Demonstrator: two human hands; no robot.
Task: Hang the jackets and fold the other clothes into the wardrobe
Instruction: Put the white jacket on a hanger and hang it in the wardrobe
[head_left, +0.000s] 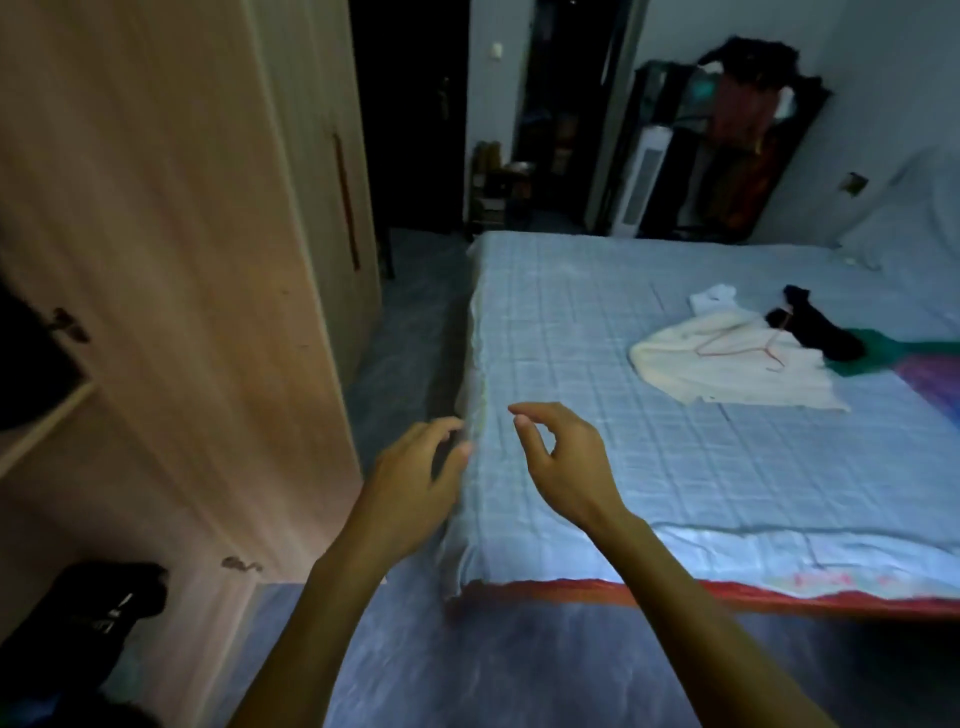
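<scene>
Both my hands are raised over the near left corner of the bed (649, 467) and hold nothing. My left hand (415, 483) has its fingers loosely curled and apart. My right hand (566, 457) is also open, thumb and forefinger curved. On the bed's right side lies a cream garment (727, 374) with a thin wire hanger (737, 345) on top. Beside it are a white cloth (714, 299), a black garment (821, 327), a green garment (883, 353) and a purple one (935, 384). The wooden wardrobe (171, 260) stands at left, its door open.
Dark folded clothes (98, 613) sit low inside the wardrobe, another dark item (36, 364) on a shelf above. A narrow floor strip (410, 322) separates wardrobe and bed. A rack with hanging clothes (737, 145) and a white tower fan (639, 182) stand at the far wall.
</scene>
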